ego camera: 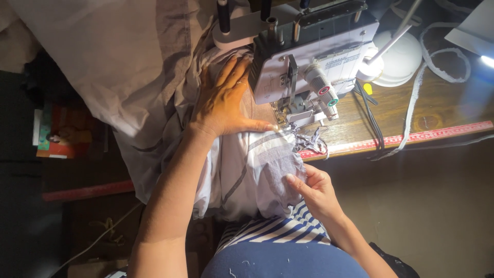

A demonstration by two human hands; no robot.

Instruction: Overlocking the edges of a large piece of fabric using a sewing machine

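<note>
Lamp [399, 59], red ruler [411, 138], cord [411, 110]

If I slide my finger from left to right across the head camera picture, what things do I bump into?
Colourful clutter → big grey cloth → left hand on the fabric → white sewing machine → round white lamp base → white cord.

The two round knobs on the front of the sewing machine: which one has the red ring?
The upper-left knob has the red ring. The knob just below and to its right has a green ring. Both stick out from the white sewing machine.
</note>
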